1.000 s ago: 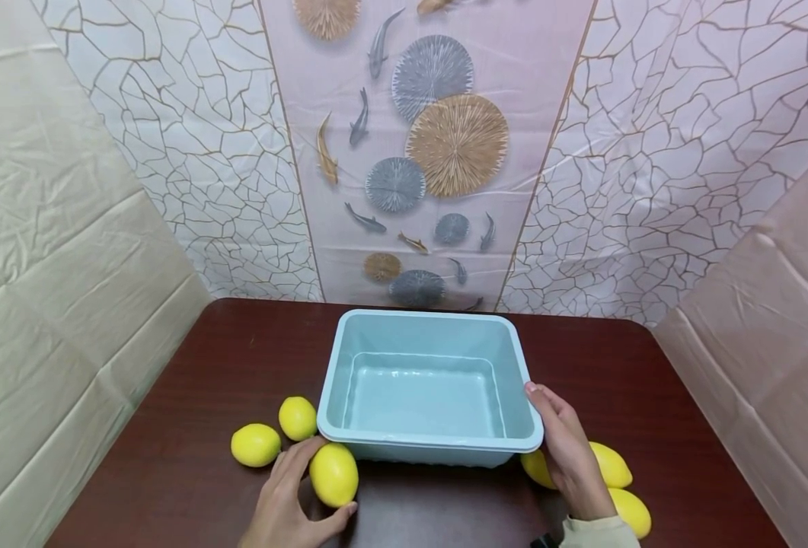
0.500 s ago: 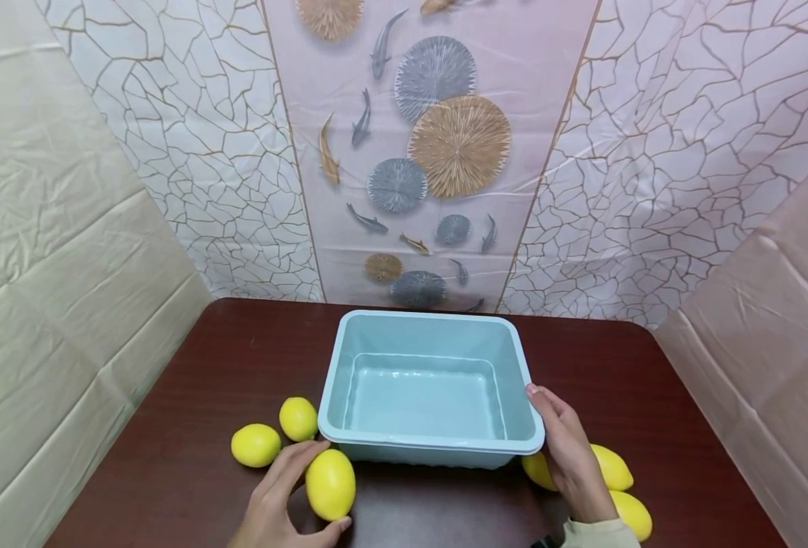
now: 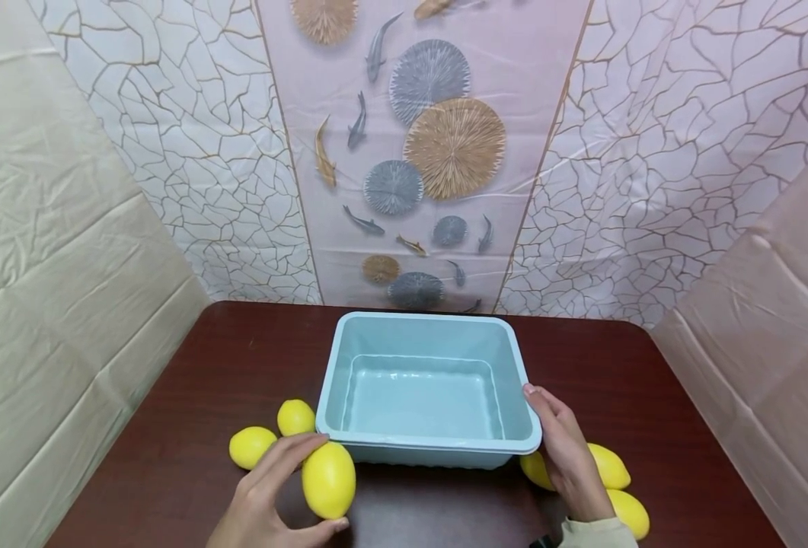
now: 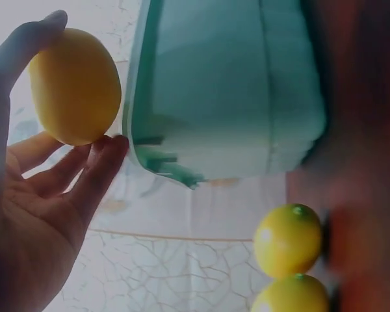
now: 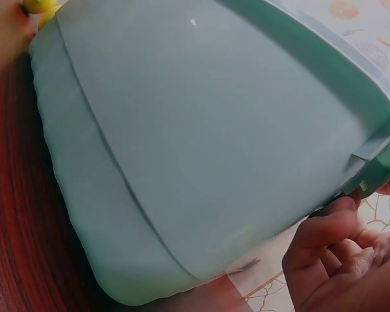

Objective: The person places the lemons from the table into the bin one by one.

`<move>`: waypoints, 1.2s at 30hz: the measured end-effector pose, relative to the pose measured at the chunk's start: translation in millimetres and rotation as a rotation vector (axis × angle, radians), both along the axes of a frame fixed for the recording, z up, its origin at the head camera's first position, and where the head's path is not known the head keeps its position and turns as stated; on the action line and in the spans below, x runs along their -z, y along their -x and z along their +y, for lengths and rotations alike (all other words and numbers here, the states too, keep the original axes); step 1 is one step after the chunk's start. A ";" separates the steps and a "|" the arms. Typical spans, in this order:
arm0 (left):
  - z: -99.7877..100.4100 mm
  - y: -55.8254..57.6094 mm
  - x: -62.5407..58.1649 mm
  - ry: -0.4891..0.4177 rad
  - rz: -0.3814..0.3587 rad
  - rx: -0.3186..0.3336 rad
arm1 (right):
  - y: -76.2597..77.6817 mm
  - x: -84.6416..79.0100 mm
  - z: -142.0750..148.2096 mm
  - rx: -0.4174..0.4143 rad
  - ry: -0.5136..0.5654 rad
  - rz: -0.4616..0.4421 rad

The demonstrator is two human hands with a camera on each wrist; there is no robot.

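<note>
In the head view my left hand [image 3: 266, 487] holds a yellow lemon [image 3: 329, 481] between its thumb and fingertips. The lemon is up off the table, just in front of the near left corner of a light blue plastic basin [image 3: 424, 443]. The left wrist view shows the same lemon [image 4: 76, 86] at about rim height beside the basin [image 4: 208, 84]. On the other side, my right hand [image 3: 568, 449] grips the basin's right rim. Seen from the right wrist, the curled fingers of that hand [image 5: 331, 247] are under the rim. Nothing lies inside the basin.
Two lemons, one farther left [image 3: 251, 447] and one near the basin [image 3: 295, 418], lie on the dark red table [image 3: 191, 426]. Several more, such as a yellow lemon [image 3: 628, 514], lie around my right forearm. A patterned cloth [image 3: 239, 190] hangs behind the table.
My left hand has drawn slightly left and raised the lemon, which looks a little larger now. My right hand and the basin have stayed in place.
</note>
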State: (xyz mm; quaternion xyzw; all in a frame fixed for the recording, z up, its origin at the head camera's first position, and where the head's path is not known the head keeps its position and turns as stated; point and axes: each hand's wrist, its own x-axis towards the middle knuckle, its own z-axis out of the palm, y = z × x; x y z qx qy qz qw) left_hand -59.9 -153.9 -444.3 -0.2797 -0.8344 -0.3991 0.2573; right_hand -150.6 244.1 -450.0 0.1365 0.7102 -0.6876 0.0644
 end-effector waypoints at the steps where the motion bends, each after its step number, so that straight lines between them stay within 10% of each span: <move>1: -0.1 0.3 -2.2 0.004 0.001 0.001 | -0.2 -0.3 -0.3 0.000 -0.001 -0.001; 10: 3.4 10.9 -18.7 0.040 -0.047 -0.057 | -0.8 -0.7 -0.4 -0.002 -0.012 -0.008; 20: 3.7 33.0 -28.4 -0.045 -0.265 -0.078 | -1.4 -0.2 -0.2 -0.004 -0.015 0.004; 36: 0.0 68.4 -28.0 0.014 -0.198 -0.032 | 0.3 0.1 -0.5 -0.008 -0.025 -0.013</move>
